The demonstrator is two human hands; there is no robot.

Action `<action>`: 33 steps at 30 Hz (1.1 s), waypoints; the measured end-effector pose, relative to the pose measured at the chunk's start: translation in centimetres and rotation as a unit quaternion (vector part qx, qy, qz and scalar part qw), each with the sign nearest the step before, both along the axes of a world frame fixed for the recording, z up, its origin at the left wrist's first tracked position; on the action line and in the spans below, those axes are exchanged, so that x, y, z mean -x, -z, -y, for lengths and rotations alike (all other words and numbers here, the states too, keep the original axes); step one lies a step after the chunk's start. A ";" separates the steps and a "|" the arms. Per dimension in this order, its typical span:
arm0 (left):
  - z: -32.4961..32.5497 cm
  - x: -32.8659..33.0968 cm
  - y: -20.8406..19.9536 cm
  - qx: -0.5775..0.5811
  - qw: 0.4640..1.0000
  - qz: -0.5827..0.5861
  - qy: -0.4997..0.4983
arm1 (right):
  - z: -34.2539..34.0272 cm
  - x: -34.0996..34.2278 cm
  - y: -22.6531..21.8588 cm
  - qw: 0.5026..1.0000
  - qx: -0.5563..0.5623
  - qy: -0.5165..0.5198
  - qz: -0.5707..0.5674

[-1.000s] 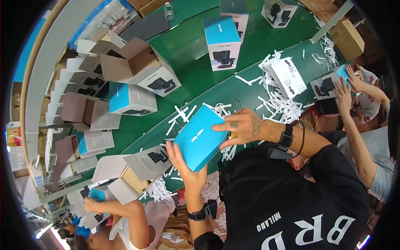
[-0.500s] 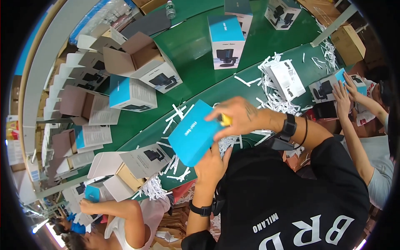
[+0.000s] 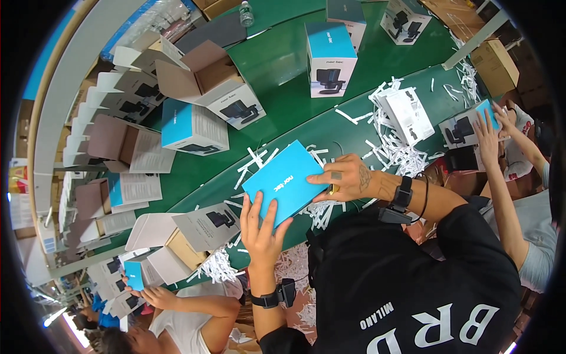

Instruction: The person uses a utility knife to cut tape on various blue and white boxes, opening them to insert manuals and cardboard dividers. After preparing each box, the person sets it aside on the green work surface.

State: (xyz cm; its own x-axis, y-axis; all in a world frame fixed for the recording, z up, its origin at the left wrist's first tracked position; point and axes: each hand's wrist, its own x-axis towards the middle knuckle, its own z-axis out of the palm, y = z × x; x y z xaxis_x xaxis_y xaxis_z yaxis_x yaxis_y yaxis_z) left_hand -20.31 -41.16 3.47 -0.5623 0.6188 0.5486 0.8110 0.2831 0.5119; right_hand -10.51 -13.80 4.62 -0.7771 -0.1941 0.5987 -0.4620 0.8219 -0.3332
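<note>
Before me a bright blue carton (image 3: 286, 180) is tilted over the green bench, its blue face up. My left hand (image 3: 264, 233) holds its lower left end, fingers spread over the blue face and thumb along the near edge. At the right end my right hand (image 3: 349, 178) grips the carton's edge, with the index finger stretched onto the face. A small yellow thing (image 3: 333, 189) shows within the curled fingers of that hand; its kind is hard to make out.
Opened printed cartons (image 3: 203, 76) crowd the left, with closed ones (image 3: 331, 62) at the back. Shredded paper (image 3: 398, 138) lies around a white box (image 3: 407, 115). A co-worker's hands (image 3: 489, 130) handle a carton at right; another person (image 3: 194, 307) holds a blue box at lower left.
My left hand has moved from beneath the carton to its left end, fingers now on the face. The carton has turned flatter toward me. The lower-left co-worker's blue box has shifted.
</note>
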 end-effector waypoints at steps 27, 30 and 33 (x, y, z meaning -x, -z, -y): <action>-3.2 -1.4 -2.5 0.344 0.935 -0.083 -0.010 | 1.0 -1.2 2.5 0.999 0.007 -0.040 0.007; -3.9 -0.3 -1.0 0.310 0.947 -0.078 0.008 | 1.2 -0.6 3.0 0.998 -0.040 -0.026 -0.047; -4.2 -0.1 -1.0 0.298 0.952 -0.064 0.020 | 1.9 -0.5 2.9 0.999 -0.018 -0.024 -0.042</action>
State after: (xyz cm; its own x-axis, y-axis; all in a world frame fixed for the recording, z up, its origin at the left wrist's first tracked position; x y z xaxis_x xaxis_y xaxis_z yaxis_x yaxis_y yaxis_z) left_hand -20.20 -36.98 4.52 -0.4844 0.8608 0.1561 0.8719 0.4603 0.1671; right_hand -10.04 -15.74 1.71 -0.7140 -0.2532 0.6528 -0.5263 0.8089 -0.2620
